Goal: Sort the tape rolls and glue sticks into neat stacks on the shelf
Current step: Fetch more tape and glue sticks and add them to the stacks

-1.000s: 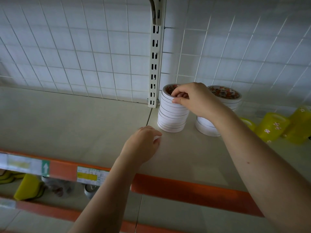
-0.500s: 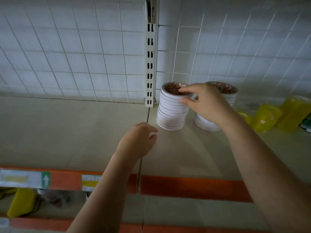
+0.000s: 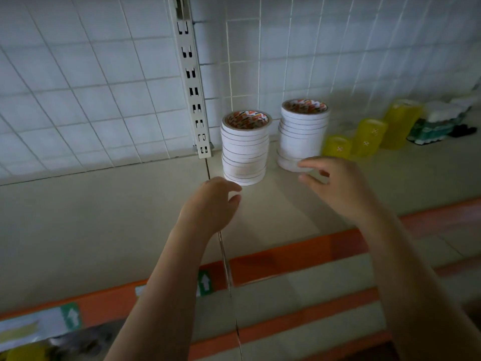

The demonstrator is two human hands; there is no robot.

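Note:
Two stacks of white tape rolls stand on the beige shelf (image 3: 104, 217) near the back wire grid. The left stack (image 3: 245, 149) is just right of the slotted upright. The right stack (image 3: 302, 134) stands a little farther back. My left hand (image 3: 213, 204) hovers in front of the left stack's base, fingers loosely curled and holding nothing. My right hand (image 3: 335, 186) is in front of the right stack's base, fingers spread and relaxed, apart from both stacks and holding nothing. Yellow tape stacks (image 3: 369, 136) of rising height stand to the right.
A slotted metal upright (image 3: 194, 87) runs up the wire grid behind the shelf. The shelf's orange front edge (image 3: 286, 256) carries price labels. Teal and white packages (image 3: 440, 121) sit at the far right. A lower shelf holds yellow items (image 3: 28, 351).
My right hand has let go of the top of the left stack and pulled back down toward the front. The view has shifted and tilted. My left hand stays low before the left stack.

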